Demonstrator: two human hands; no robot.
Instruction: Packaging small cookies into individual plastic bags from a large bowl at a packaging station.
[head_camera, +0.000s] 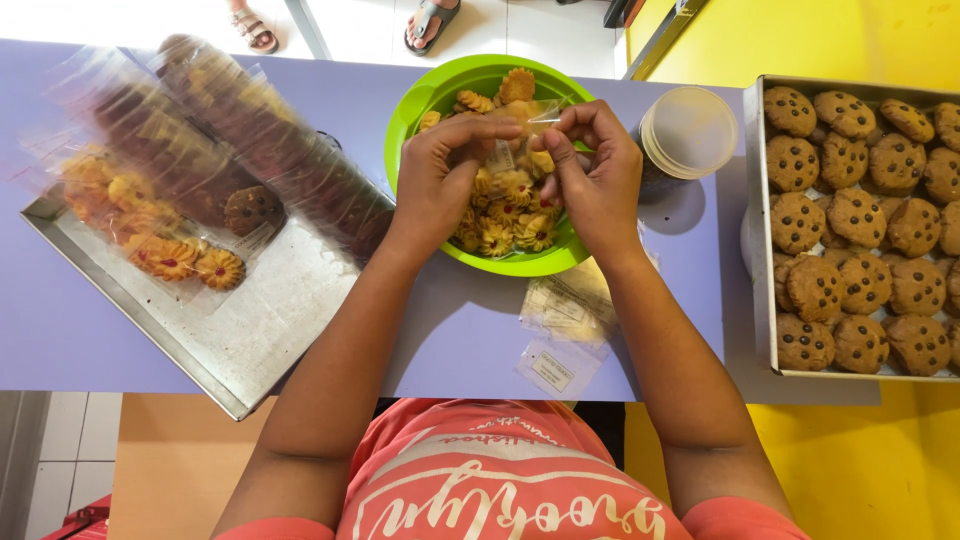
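Two hands meeting over green bowl (415, 100) of flower-shaped cookies (505, 215), pinching small clear plastic bag (515, 135) between them. Likely bagging step: holding bag mouth apart, cookie apparently going in. Next move probably calling for keeping mouth spread while sliding cookie down. Left hand (445, 175) curling fingers closed on bag edge; right hand (595, 170) gripping opposite edge, fingertips together. Forearms reaching forward, wrists bending inward. Spare bags (565, 320) lying near; tray of chocolate-chip cookies (860, 225) sitting at right.

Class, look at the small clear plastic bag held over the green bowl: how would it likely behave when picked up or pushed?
The clear plastic bag is pinched between both hands and looks crumpled, so it is probably floppy and very light. Its glossy film may be slippery. The flower-shaped cookies going with it seem crumbly.
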